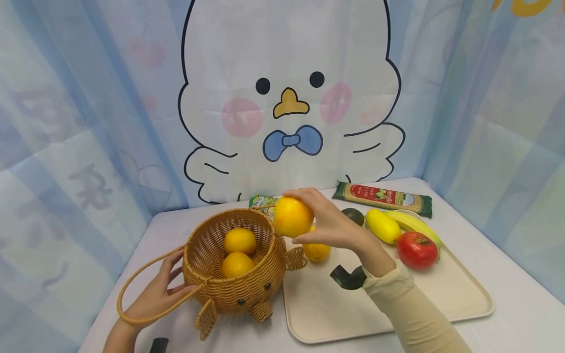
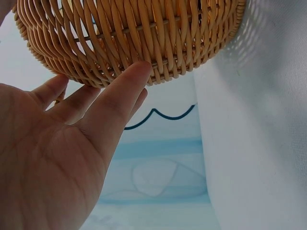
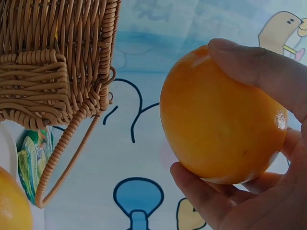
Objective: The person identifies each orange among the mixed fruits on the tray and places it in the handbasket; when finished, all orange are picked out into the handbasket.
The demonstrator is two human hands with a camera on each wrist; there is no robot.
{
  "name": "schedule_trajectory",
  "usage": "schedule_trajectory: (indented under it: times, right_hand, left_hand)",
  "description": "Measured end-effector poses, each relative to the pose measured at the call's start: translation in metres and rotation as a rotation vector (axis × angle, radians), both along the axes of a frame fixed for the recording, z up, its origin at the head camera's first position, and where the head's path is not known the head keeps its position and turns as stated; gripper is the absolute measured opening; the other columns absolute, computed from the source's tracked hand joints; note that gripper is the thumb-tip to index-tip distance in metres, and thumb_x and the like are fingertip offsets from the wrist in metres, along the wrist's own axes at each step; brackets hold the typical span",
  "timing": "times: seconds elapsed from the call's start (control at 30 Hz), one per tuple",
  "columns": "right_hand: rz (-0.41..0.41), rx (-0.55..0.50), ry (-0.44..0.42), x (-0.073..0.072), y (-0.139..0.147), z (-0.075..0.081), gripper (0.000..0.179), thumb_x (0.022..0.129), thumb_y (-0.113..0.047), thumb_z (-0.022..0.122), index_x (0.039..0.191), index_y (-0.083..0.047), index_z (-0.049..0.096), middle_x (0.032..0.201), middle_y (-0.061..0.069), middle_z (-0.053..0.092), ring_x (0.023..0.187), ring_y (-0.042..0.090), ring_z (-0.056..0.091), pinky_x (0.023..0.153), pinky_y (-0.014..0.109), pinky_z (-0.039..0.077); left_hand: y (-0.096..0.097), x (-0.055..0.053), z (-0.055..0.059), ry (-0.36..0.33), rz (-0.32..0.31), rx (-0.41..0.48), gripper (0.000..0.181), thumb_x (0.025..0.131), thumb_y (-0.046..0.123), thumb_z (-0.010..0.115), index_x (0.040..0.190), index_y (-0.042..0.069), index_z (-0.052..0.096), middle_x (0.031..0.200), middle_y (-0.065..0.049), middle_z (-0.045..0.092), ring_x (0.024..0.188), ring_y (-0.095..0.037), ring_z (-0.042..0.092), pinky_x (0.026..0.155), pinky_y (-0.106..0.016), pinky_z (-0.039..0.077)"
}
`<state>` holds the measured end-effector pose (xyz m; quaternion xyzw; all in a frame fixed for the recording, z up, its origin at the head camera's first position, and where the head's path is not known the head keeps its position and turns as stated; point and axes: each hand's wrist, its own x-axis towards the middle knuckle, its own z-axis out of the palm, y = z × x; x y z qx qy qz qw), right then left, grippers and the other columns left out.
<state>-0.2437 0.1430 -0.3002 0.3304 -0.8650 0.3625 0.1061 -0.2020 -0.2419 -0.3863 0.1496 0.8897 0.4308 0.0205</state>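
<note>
In my right hand (image 1: 328, 223) I grip an orange (image 1: 292, 217), held in the air just right of the wicker basket's rim. The right wrist view shows thumb and fingers round this smooth orange (image 3: 220, 120). The basket (image 1: 216, 296) has an animal face and a thin loop handle leaning left. Two yellow-orange fruits, one (image 1: 240, 241) behind the other (image 1: 237, 264), lie inside it. My left hand (image 1: 152, 294) touches the basket's left side under the handle. Its fingers are extended against the weave (image 2: 129, 33) in the left wrist view.
A beige tray (image 1: 340, 318) lies right of the basket. It bears another orange (image 1: 317, 252), an avocado (image 1: 353, 215), a yellow lemon-like fruit (image 1: 382, 225), bananas (image 1: 415, 223) and a red apple-like fruit (image 1: 417, 250). Behind are a long green-and-red packet (image 1: 381, 196) and a green packet (image 1: 260, 201).
</note>
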Motion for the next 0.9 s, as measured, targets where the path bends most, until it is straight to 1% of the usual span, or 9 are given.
schedule_trajectory:
  times: [0.2,0.4,0.53,0.73,0.9]
  right_hand:
    - [0.004,-0.015,-0.022,-0.002,-0.004,-0.001,0.084,0.068,-0.013,0.083,0.139,-0.026,0.041,0.141,0.002,0.041,0.121,0.023,0.048,0.097,0.045,0.054]
    - [0.011,-0.015,-0.034,-0.003,-0.009,0.000,0.083,0.068,-0.013,0.083,0.139,-0.025,0.042,0.141,0.003,0.041,0.121,0.023,0.048,0.096,0.044,0.054]
    - [0.019,-0.011,-0.025,-0.003,-0.011,0.001,0.083,0.068,-0.013,0.083,0.139,-0.024,0.042,0.141,0.004,0.041,0.122,0.024,0.048,0.096,0.044,0.054]
    - [0.039,-0.003,-0.020,-0.005,-0.017,0.002,0.081,0.069,-0.016,0.083,0.139,-0.023,0.042,0.140,0.004,0.041,0.120,0.022,0.048,0.095,0.042,0.055]
    - [0.038,0.015,-0.019,-0.006,-0.023,0.003,0.083,0.069,-0.019,0.084,0.139,-0.025,0.041,0.140,0.003,0.041,0.119,0.022,0.049,0.093,0.042,0.055]
  left_hand:
    - [-0.001,0.000,-0.001,-0.001,0.002,-0.006,0.085,0.089,0.024,0.065,0.150,0.018,0.005,0.157,-0.022,0.004,0.134,-0.055,0.024,0.092,-0.044,0.056]
    - [0.000,0.000,0.000,-0.001,0.000,-0.003,0.085,0.090,0.024,0.064,0.150,0.018,0.005,0.157,-0.022,0.004,0.134,-0.056,0.024,0.093,-0.046,0.055]
    - [0.000,0.000,0.000,0.001,0.000,0.004,0.084,0.090,0.023,0.064,0.149,0.018,0.006,0.157,-0.022,0.003,0.134,-0.056,0.024,0.093,-0.049,0.055]
    - [0.000,0.000,-0.001,-0.001,-0.001,0.001,0.084,0.090,0.024,0.064,0.150,0.017,0.006,0.157,-0.022,0.004,0.134,-0.056,0.024,0.092,-0.046,0.055]
    - [0.000,0.000,0.000,-0.007,0.003,0.003,0.084,0.090,0.024,0.064,0.150,0.018,0.006,0.157,-0.022,0.003,0.134,-0.056,0.023,0.094,-0.050,0.054]
